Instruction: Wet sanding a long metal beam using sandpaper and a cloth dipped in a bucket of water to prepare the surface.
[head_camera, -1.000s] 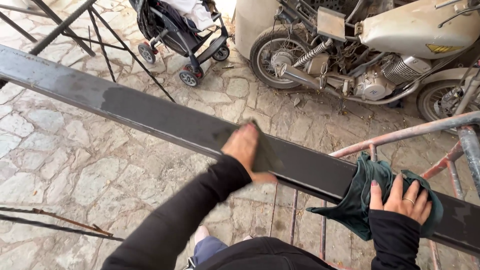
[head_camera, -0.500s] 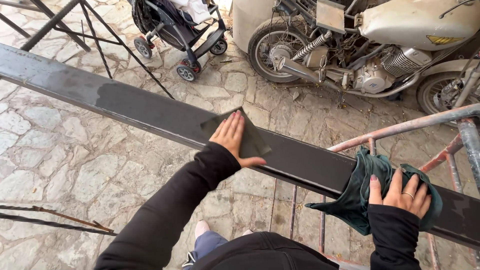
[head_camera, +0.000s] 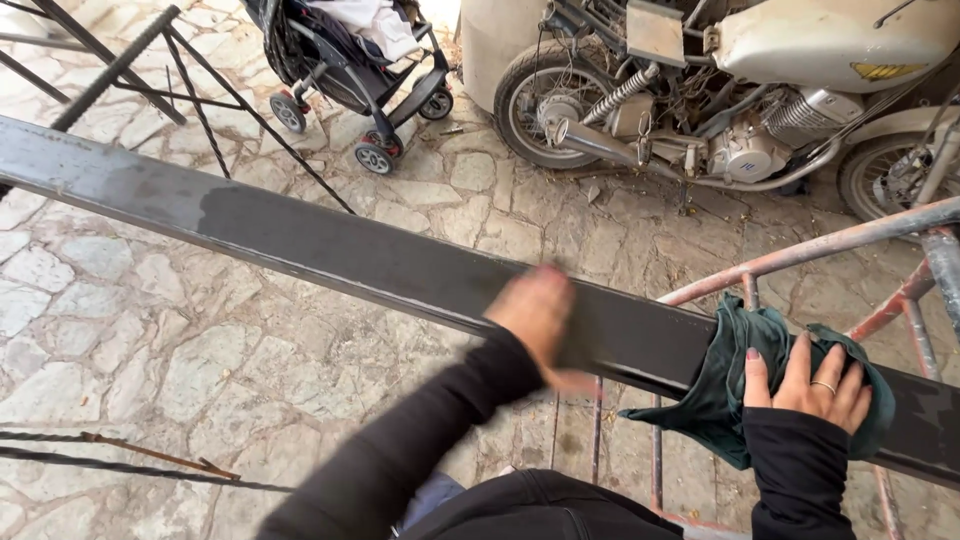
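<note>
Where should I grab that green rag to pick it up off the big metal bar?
Probably the bunched fold of the green rag hanging over the near edge of the dark metal beam, left of the right hand. Come from the near side, below: there the cloth droops free, so a pinch grip fits, while the top lies flat under the hand. The blurred left hand is apart on the beam.

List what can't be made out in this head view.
- Left hand: motion-blurred; fingers and any contact with the dark metal beam unclear.
- Beam under the green cloth: covered by it and the right hand.
- Beam ends: cut off by both frame edges.
- Motorcycle: cropped at top and right.
</note>
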